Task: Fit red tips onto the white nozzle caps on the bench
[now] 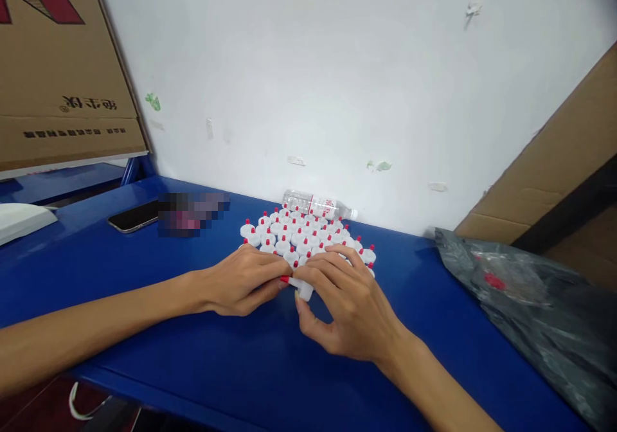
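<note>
My right hand (344, 300) pinches a white nozzle cap (304, 290) between thumb and fingers, tilted so its spout points left. On the end of that spout sits a small red tip cap (285, 279). My left hand (250, 279) has its thumb and fingertips closed on this red tip. Just beyond both hands stand many more white nozzle caps (283, 246), grouped close together with their red tips upward. My right hand hides some of the nearer ones.
Behind the caps a clear plastic bottle (313, 205) lies on its side against the wall. A phone (135, 216) rests on the blue table (193, 361) at left. Grey plastic sheeting (525, 329) with a clear bag (511, 281) covers the right side. Cardboard (67, 65) stands upper left.
</note>
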Demonstrator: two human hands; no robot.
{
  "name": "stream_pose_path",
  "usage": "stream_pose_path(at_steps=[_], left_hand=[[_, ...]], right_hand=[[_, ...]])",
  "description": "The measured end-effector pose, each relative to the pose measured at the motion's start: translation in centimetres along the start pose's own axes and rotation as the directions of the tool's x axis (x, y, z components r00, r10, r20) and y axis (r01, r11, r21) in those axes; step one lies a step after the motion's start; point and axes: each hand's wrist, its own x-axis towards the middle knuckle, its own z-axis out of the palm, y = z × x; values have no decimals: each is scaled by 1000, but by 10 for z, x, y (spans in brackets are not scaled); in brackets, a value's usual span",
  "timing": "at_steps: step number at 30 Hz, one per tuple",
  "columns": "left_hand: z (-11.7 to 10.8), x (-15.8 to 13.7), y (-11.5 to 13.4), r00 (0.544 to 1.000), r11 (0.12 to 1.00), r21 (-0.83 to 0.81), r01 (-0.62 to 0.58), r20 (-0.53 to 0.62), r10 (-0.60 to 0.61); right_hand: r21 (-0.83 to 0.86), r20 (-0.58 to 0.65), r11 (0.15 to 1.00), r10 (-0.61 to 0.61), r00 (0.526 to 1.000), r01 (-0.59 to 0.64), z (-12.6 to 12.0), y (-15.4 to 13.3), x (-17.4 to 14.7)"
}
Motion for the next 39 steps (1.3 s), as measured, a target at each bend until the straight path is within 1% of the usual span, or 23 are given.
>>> stream_pose_path(at_steps=[5,8,13,39], left_hand=[[0,-2,-1,995,1000,-18,-21,-97,19],[-1,-2,0,992,999,8,-35,-122,35],[-2,0,2,993,999,36,-37,-113,41],[-3,2,5,992,997,34,-70,-105,74]], right_hand=[[1,-1,1000,6,1000,-6,0,1,-1],[11,3,1000,18,1000,-18,1,0,-1],[13,14,1000,18,1000,-19,1,0,0],[-4,12,1000,3,1000,-3,5,-1,0]])
